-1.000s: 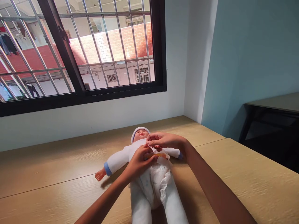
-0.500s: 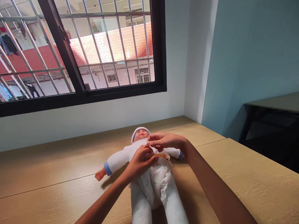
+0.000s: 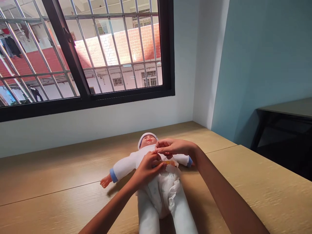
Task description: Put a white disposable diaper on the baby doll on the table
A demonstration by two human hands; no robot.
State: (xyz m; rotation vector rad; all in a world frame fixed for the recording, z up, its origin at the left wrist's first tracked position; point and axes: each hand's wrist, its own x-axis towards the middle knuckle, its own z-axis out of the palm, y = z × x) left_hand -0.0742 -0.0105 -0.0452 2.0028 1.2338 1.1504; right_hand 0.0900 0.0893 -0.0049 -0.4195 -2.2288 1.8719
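A baby doll [image 3: 129,162] in a white top with blue cuffs and a white cap lies on its back on the wooden table. Around its hips is a white diaper [image 3: 168,185] with a ruffled leg edge and a yellow-orange strip at the waist. My left hand [image 3: 149,167] is closed at the diaper's front waist, thumb pressed on its edge. Just above it, over the doll's belly, my right hand [image 3: 173,147] has thumb and fingers pinched together, close to the left fingertips. Whatever sits in that pinch is too small or hidden to make out.
The wooden table [image 3: 60,198] reaches back to the wall below a black-framed window [image 3: 84,97] with metal bars outside. A dark table [image 3: 287,107] stands at the right beside the blue-green wall.
Both hands keep almost the same pose at the diaper's waist. The whole view has shifted very slightly; the doll lies as before.
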